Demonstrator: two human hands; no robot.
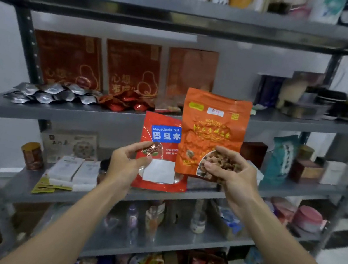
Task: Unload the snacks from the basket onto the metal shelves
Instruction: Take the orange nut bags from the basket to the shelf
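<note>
**Hands holding two snack pouches up at the shelving**

Head view: left hand [128,161] pinches the left edge of a flat red plastic pouch with a blue label [162,153], thumb on the front. Right hand [230,175] grips the lower right corner of a crinkled orange plastic pouch [212,129], fingers curled round it. The orange pouch overlaps the red pouch's right edge. Both are upright in front of the grey metal shelves [79,113]. Silver foil packets [45,94] lie up-left of the left grip.
</note>
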